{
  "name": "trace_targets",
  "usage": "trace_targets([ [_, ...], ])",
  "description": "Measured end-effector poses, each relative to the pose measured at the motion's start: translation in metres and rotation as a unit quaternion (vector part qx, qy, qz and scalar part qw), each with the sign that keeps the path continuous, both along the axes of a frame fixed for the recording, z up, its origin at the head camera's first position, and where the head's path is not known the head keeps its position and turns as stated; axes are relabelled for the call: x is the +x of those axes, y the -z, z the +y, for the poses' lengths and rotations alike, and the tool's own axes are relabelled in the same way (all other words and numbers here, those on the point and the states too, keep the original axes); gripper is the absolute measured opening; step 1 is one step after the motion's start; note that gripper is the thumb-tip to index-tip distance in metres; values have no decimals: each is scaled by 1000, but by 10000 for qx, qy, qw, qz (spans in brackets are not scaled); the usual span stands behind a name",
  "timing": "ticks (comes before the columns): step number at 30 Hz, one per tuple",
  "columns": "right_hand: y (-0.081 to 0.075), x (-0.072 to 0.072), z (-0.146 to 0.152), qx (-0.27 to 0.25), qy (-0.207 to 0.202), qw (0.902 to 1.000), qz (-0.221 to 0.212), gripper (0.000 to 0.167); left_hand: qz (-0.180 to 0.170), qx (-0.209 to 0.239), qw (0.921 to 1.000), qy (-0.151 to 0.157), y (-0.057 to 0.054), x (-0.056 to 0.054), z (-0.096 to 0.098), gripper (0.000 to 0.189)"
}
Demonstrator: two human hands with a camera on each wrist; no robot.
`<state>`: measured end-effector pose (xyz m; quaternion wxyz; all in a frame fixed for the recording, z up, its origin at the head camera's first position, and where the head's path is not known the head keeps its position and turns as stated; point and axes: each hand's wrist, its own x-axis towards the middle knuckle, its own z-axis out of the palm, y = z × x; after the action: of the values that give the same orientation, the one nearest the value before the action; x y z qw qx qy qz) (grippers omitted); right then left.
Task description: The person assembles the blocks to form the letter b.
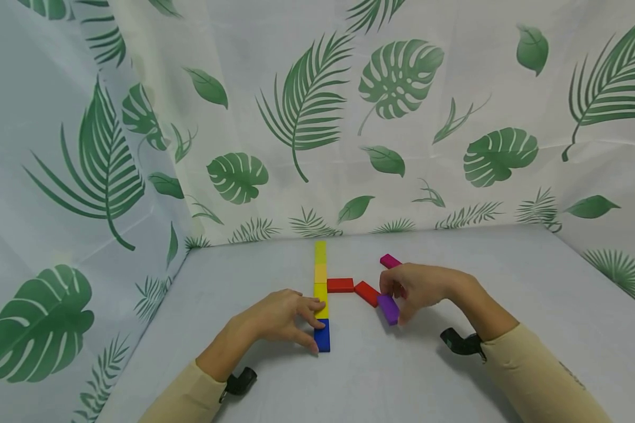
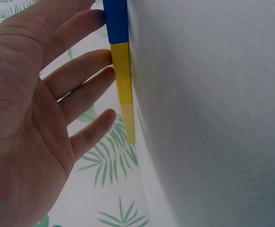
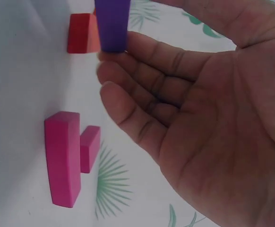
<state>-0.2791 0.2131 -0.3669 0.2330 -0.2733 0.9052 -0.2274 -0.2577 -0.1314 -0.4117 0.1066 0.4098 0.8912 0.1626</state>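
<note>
A left hand and right hand over a white worktop.
The right grip pinches a purple rectangular block beside a slanted red rectangular block; the left grip is loose, fingers touching a line of yellow and blue rectangular blocks.

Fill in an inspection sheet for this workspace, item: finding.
Surface: pale tabletop.
Job's things: three yellow blocks and a blue block in line; two red blocks branching right, one angled; purple block; two pink blocks nearby.
Clutter: nothing seen.
Left hand: fingers spread, fingertips at the blue block and adjoining yellow one.
Right hand: pinches the purple block.
Cables: nothing seen.
Surroundings: white leaf-print backdrop; black wrist devices on both arms.
</note>
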Motion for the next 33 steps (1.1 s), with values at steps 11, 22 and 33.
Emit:
trace_targets([
  [11,4,5,-4,197,0,9998,-59,52,33,-33,10000,-3,-1,0,1,47],
  [22,15,8,-8,607,157,9980,-35,54,-35,-60,10000,-71,-2,2,2,47],
  [33,15,7,-7,637,131,9978,102,53,33,-55,10000,8,-2,1,1,47],
])
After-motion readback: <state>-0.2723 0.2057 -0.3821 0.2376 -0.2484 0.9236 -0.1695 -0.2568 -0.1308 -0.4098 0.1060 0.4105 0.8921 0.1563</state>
